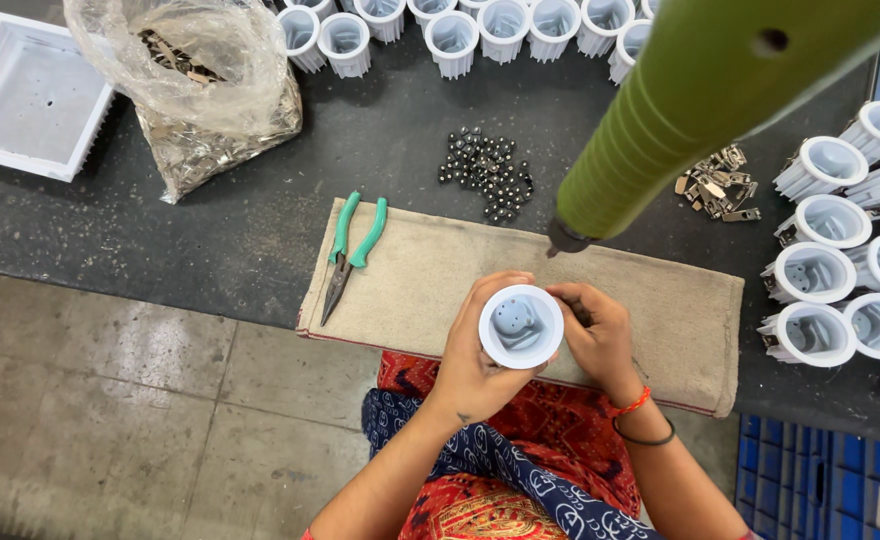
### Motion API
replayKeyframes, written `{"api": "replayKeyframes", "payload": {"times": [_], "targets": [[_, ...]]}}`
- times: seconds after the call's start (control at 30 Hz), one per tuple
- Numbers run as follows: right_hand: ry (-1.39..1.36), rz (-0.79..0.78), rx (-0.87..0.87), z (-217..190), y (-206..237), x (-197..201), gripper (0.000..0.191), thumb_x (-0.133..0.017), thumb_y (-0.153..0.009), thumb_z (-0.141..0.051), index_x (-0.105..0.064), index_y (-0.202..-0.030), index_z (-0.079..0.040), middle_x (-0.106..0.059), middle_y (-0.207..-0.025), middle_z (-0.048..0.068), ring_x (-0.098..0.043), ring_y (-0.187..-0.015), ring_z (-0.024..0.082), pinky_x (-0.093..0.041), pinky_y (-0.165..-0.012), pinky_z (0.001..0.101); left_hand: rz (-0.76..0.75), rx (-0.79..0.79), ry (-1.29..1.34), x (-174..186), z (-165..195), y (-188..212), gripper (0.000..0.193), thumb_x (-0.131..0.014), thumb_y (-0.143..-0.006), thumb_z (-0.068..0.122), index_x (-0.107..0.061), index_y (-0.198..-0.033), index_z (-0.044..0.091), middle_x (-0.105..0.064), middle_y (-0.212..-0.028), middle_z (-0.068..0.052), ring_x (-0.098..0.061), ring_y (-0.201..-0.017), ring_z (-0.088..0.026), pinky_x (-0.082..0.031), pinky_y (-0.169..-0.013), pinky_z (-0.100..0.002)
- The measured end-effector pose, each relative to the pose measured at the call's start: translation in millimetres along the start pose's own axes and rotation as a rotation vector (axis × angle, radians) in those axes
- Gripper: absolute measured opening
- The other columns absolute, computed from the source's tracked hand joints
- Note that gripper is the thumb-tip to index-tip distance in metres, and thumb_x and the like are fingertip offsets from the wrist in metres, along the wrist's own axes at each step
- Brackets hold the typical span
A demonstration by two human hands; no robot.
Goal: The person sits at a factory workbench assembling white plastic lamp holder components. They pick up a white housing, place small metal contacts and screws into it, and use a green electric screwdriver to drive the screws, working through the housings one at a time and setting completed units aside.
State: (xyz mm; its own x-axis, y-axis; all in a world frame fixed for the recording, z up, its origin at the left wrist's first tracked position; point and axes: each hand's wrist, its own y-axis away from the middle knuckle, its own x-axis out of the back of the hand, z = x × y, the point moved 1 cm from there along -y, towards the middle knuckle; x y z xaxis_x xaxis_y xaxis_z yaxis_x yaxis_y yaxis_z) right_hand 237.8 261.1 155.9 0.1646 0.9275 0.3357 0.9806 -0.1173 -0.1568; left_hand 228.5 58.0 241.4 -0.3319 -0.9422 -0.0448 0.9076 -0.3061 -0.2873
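Fingers (480, 300) round white cup (520, 326), bag (195, 85) w/ clips

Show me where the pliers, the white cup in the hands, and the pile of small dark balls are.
pliers (352, 240): head view, on the green handles.
white cup (521, 326): head view, on its open inside.
balls (487, 172): head view, on the middle of the pile.
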Motion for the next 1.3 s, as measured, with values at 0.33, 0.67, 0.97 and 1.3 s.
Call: {"api": "replayKeyframes", "payload": {"times": [0.33,0.67,0.97,1.3], "targets": [[0.069,0.017,-0.006,-3.2,-1.3,-1.4,0.015,-0.068,-0.096,-0.004,-0.073,-0.109,0.000,-0.077,-0.088,0.007,-0.072,-0.076,0.010,-0.057,-0.066,0.0239,-0.006,0.044,0.032,0.2,-0.4,-0.2,0.072,-0.085,-0.080,0.006,-0.050,-0.144,0.004,-0.053,-0.145,-0.013,-0.057,-0.136,-0.024,-0.047,-0.116,-0.035],[0.090,0.029,0.048,-3.8,0.5,-0.4,0.015,-0.069,-0.095,-0.004,-0.074,-0.109,-0.001,-0.077,-0.092,0.006,-0.073,-0.079,0.010,-0.058,-0.069,0.0243,-0.011,0.027,0.033,-0.9,-2.5,2.1,0.071,-0.084,-0.081,0.005,-0.051,-0.144,0.005,-0.053,-0.146,-0.013,-0.057,-0.137,-0.024,-0.048,-0.116,-0.036],[0.074,0.013,0.000,0.2,7.6,1.3,0.015,-0.069,-0.095,-0.005,-0.074,-0.109,-0.001,-0.077,-0.088,0.005,-0.072,-0.075,0.009,-0.056,-0.065,0.0240,-0.026,-0.031,-0.001,-2.8,-2.7,8.2,0.072,-0.084,-0.079,0.004,-0.051,-0.143,0.006,-0.055,-0.145,-0.013,-0.057,-0.139,-0.027,-0.047,-0.117,-0.037],[0.074,0.000,0.054,4.2,6.6,3.3,0.021,-0.071,-0.092,-0.005,-0.072,-0.112,-0.001,-0.078,-0.097,0.008,-0.075,-0.085,0.012,-0.060,-0.075,0.0260,-0.086,-0.009,0.107,-3.9,-3.7,8.8,0.066,-0.079,-0.082,0.001,-0.054,-0.143,0.005,-0.054,-0.148,-0.014,-0.057,-0.141,-0.027,-0.046,-0.120,-0.037]]}}
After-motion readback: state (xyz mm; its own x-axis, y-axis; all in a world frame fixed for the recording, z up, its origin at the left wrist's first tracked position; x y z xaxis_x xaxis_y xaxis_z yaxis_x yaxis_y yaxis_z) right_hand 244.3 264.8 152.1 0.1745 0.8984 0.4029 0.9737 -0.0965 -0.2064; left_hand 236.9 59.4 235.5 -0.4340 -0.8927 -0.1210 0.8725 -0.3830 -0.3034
